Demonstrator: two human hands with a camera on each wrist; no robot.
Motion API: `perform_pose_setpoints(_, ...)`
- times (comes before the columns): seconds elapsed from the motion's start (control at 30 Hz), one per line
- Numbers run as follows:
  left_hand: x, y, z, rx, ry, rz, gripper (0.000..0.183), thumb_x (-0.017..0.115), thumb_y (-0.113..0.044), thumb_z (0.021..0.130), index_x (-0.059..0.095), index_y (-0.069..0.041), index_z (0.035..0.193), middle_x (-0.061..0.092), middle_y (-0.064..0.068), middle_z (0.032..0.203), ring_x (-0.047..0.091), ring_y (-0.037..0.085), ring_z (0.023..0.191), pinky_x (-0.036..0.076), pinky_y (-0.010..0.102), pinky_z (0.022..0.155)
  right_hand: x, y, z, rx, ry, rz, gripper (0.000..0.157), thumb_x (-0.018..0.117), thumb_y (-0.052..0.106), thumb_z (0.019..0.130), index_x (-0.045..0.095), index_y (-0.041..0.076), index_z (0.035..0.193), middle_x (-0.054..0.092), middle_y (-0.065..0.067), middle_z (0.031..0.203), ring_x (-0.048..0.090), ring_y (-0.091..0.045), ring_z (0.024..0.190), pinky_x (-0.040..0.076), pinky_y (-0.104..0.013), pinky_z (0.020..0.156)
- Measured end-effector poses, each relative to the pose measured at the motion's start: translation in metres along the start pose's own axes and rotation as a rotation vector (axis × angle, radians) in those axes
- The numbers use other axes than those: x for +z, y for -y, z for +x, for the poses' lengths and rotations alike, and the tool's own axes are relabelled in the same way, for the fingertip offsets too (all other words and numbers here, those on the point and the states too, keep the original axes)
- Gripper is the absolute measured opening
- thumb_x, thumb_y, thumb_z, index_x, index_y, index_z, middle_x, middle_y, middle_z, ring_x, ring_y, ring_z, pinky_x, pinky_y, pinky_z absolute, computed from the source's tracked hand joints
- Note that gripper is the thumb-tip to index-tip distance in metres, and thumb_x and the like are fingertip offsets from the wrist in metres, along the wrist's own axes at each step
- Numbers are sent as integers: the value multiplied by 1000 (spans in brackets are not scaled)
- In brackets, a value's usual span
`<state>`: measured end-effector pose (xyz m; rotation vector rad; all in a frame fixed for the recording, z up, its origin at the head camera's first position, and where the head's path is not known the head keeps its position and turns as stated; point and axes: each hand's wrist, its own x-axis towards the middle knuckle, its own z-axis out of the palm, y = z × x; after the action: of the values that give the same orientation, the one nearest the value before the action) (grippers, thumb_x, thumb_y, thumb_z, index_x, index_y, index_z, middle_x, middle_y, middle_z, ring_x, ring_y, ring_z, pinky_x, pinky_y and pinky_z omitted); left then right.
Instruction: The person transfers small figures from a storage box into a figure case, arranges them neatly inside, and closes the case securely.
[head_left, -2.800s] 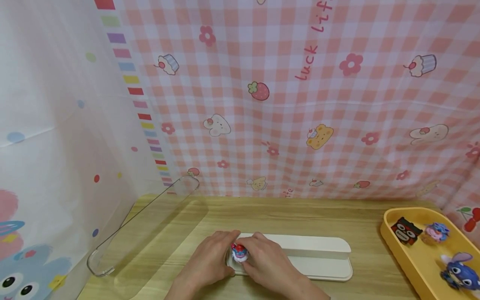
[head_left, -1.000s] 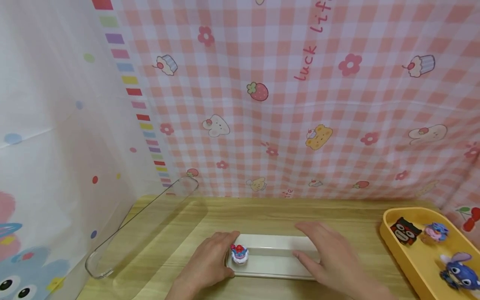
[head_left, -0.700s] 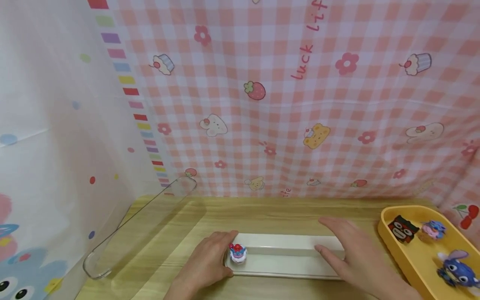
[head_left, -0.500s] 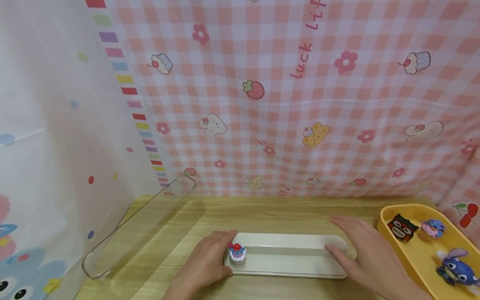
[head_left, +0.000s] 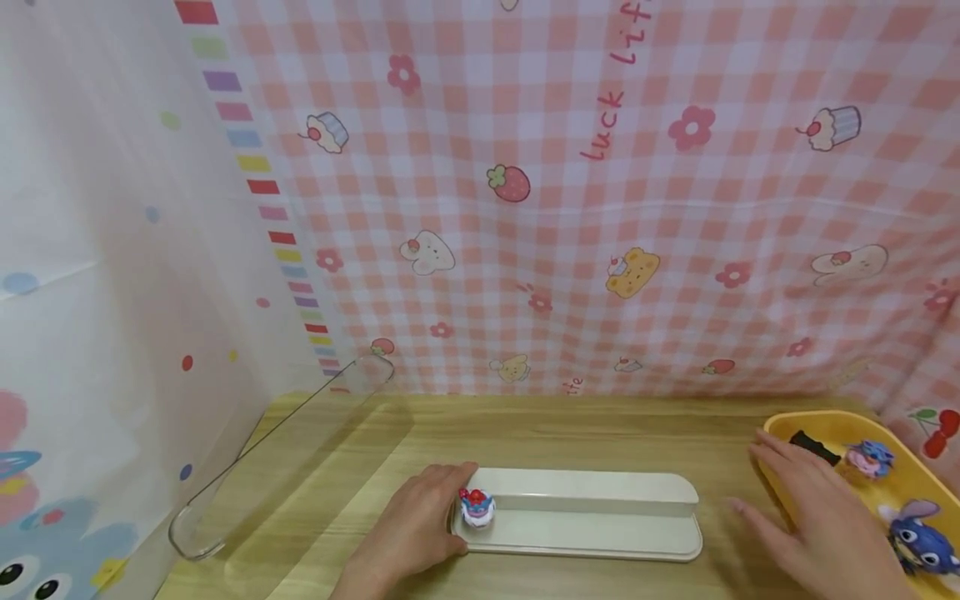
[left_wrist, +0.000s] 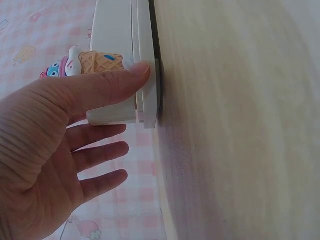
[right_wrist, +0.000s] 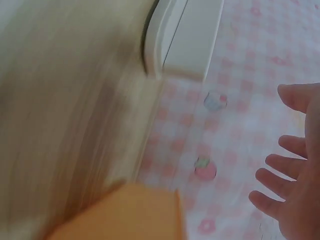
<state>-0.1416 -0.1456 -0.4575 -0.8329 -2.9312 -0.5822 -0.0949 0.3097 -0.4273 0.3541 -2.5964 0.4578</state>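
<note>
A pink gingham curtain (head_left: 600,208) printed with cupcakes, strawberries and flowers hangs behind a wooden tabletop (head_left: 570,429); a white dotted sheet covers the left wall. A clear curved plastic cover (head_left: 277,454) leans at the far left, well beyond the left fingertips.

The white stepped stand (head_left: 592,521) lies flat on the tabletop. The left hand (head_left: 412,533) braces its left end: fingers straight and relaxed, thumb (left_wrist: 107,85) pressing the base edge, the other fingers spread beside the end wall. A small ice-cream figurine (head_left: 477,507) stands upright on the lower step, just beside the left fingertips; the left wrist view shows its waffle cone (left_wrist: 100,62) directly above the thumb.

The yellow tray (head_left: 840,508) sits at the right table edge. The right hand (head_left: 817,521) hovers over its near rim, fingers spread wide and holding nothing, well apart from the stand's right end. Just beyond the right fingertips lie a black figurine (head_left: 813,446), partly hidden, and a small pink-and-blue figurine (head_left: 868,460); a larger blue big-eared figurine (head_left: 921,546) lies beside the palm.

Procedure, as judged:
- Maintain the left thumb's pressure so the stand does not slide.
- Lower the right fingers onto one figurine only, without disturbing its neighbours.
- Pinch the body rather than thin parts such as ears.
</note>
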Motion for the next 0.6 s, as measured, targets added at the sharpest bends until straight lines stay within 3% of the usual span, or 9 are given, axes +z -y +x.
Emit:
perform_pose_setpoints(0.17,0,0,0,-4,-3,1,93,100,-18,66,56,-5,147,66,9,137,59,26,128,50,50,107,-11,-20,-6,117,57,-70,75,85,36,88,56,-13,137,48,-38,146,46,-62,123,31,-80,105)
perform_pose_setpoints(0.3,-1,0,0,-3,-3,4,93,100,-19,66,56,-5,147,66,9,138,59,27,128,50,50,107,-16,-41,-13,149,23,-87,75,82,36,91,52,-15,137,42,-41,149,42,-65,127,31,-83,100)
perform_pose_setpoints(0.37,-1,0,0,0,-4,6,93,100,-19,66,56,-5,147,66,9,138,59,26,128,50,50,107,-15,-52,-19,121,-51,-59,77,81,38,92,52,-16,138,42,-42,148,40,-65,131,29,-76,111)
perform_pose_setpoints(0.43,-1,-1,0,1,-2,5,94,100,-19,67,55,-5,147,66,9,137,59,26,128,50,50,107,-13,-62,-26,75,-151,-19,82,76,48,94,52,-17,139,43,-43,148,40,-64,135,22,-59,125)
perform_pose_setpoints(0.5,-2,-1,0,-3,1,-2,94,100,-19,67,55,-5,148,66,9,138,59,26,128,50,50,107,-10,-71,-29,13,-245,9,90,67,62,96,55,-17,137,47,-44,143,42,-62,136,18,-39,128)
perform_pose_setpoints(0.53,-2,-2,0,-4,3,-5,94,100,-18,67,55,-5,148,66,9,138,59,27,128,50,51,107,-10,-75,-31,1,-281,5,95,61,70,95,56,-16,136,49,-43,142,44,-61,135,18,-36,128)
perform_pose_setpoints(0.6,-2,-2,-1,-9,6,-12,94,100,-18,67,55,-5,148,66,9,138,59,27,129,50,51,107,-10,-80,-36,76,-261,-12,100,57,74,95,52,-14,141,43,-42,148,38,-60,140,14,-37,129)
